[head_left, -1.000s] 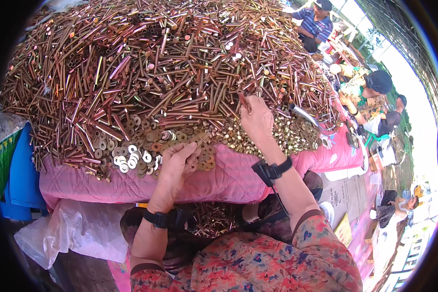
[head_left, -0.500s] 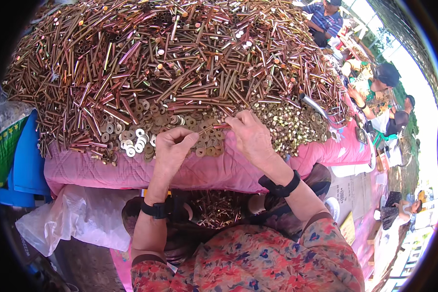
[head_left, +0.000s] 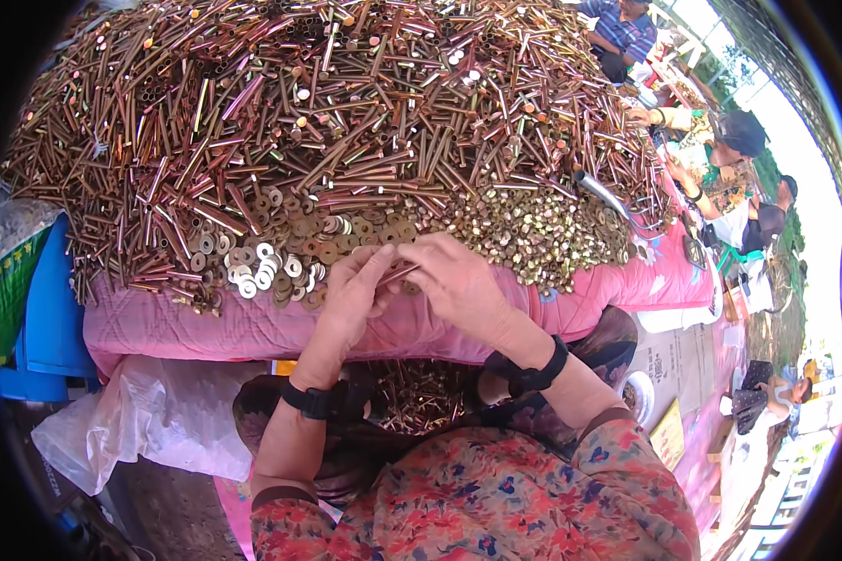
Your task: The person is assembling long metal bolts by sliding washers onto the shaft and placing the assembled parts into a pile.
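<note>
A slim copper-coloured bolt [head_left: 399, 274] lies between my two hands, partly covered by the fingers. My right hand [head_left: 457, 285] is closed around one end of it. From the other side, the bent fingers of my left hand [head_left: 351, 292] pinch at the bolt; what sits under those fingertips is hidden. Just beyond the hands are flat round washers [head_left: 311, 245], some bright silver and some brownish. Right of them spreads a heap of small yellowish nuts [head_left: 543, 234]. Behind both rises a big pile of bolts and metal sleeves [head_left: 346, 112].
Under the pile is a pink quilted cover [head_left: 206, 323]. A curved metal tube [head_left: 601, 192] rests at the nuts' right edge. More bolts lie in a container [head_left: 416, 397] between my legs. Clear plastic sheeting [head_left: 150, 411] hangs at left. Other people [head_left: 725, 178] sit along the right.
My hands have come closer together and nearer to me. The bolt that showed stretched between them is now mostly covered by fingers.
</note>
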The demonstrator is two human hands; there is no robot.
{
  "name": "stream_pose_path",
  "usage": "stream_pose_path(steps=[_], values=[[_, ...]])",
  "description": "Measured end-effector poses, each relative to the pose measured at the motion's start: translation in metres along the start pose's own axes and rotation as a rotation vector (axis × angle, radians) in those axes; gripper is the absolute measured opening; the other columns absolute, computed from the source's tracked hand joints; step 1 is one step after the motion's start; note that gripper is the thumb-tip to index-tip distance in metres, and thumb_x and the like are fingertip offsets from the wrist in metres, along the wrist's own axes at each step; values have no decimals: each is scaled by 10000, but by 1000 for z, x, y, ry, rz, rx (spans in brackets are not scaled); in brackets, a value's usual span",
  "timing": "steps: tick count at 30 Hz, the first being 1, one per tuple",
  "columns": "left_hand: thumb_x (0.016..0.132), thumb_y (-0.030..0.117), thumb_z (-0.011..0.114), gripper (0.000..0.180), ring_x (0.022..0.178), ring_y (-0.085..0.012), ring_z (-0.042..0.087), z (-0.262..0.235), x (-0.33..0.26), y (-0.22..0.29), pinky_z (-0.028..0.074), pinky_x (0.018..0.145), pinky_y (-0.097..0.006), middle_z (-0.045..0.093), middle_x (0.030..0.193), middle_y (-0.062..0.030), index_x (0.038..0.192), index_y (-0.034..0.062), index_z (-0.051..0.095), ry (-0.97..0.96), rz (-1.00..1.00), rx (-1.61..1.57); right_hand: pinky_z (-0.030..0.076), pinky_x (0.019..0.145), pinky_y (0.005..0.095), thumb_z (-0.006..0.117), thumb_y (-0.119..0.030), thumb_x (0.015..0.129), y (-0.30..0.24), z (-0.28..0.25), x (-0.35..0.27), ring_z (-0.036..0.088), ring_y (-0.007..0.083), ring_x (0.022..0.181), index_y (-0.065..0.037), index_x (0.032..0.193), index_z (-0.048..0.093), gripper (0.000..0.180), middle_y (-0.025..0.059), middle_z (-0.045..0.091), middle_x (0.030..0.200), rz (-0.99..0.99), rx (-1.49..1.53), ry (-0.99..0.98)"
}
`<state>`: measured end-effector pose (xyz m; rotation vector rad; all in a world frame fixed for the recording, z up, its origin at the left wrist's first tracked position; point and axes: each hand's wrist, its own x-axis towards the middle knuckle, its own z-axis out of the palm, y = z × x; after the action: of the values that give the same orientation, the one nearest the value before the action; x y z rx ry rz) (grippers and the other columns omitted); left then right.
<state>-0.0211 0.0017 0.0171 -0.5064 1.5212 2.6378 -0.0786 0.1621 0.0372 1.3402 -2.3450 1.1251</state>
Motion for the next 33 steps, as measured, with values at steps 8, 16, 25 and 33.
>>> stream_pose_path(steps=[8,16,25,33], values=[[787,83,705,99,441,-9,394,-14,14,-4,236,395,-161,560,617,21,836,17,651,61,171,-125,482,742,405,676,-148,738,74,0,-8,580,290,807,-54,842,621,151,125,583,845,316,-294,104],[742,46,700,72,430,-12,393,-10,16,-1,237,392,-159,552,597,20,794,26,654,132,137,-151,482,752,423,623,-141,763,70,5,4,556,324,893,-58,856,612,125,125,561,889,258,-570,-124],[746,62,695,58,413,-13,362,-9,12,-2,224,390,-167,532,569,26,767,27,655,105,138,-128,482,769,410,653,-136,712,64,3,8,562,304,892,-47,816,592,150,120,573,873,214,-608,-214],[736,61,694,59,409,-12,347,-13,10,-4,215,389,-172,521,563,26,751,24,650,110,138,-128,455,749,359,679,-124,632,63,11,-3,558,261,858,-61,821,615,209,100,592,845,109,-767,-205]])
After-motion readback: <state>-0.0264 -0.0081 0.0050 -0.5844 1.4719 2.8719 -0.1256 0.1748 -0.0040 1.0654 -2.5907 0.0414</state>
